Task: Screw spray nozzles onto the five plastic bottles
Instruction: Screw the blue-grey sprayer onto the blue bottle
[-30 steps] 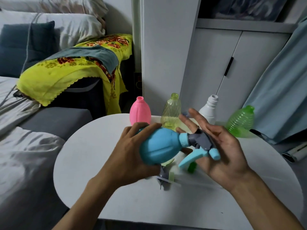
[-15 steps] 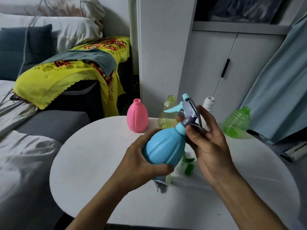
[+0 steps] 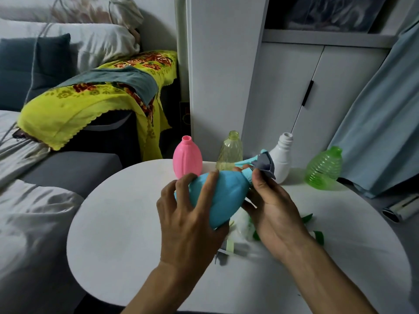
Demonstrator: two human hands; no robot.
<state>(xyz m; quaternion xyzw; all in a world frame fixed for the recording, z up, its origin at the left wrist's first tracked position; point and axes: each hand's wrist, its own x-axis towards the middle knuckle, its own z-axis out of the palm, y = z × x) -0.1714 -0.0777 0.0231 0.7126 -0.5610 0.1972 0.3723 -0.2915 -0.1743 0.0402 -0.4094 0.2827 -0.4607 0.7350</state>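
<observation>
My left hand (image 3: 188, 214) grips the round body of a light blue bottle (image 3: 223, 196), held tilted above the white round table (image 3: 127, 223). My right hand (image 3: 272, 205) pinches the grey and blue spray nozzle (image 3: 264, 163) at the bottle's neck. Behind stand a pink bottle (image 3: 187, 158), a clear yellow bottle (image 3: 230, 151), a white bottle (image 3: 282, 157) and a ribbed green bottle (image 3: 324, 169), all with bare necks. Loose nozzles (image 3: 226, 245) lie on the table under my hands, partly hidden.
A grey sofa (image 3: 65, 168) with a yellow flowered cloth (image 3: 90, 103) lies to the left. White cupboard doors (image 3: 294, 87) stand behind the table, and a pale blue curtain (image 3: 385, 109) hangs at the right.
The bottle has tilted further over, its neck now pointing right and away. My right hand's grip has turned on the nozzle, whose trigger swung from upright to level.
</observation>
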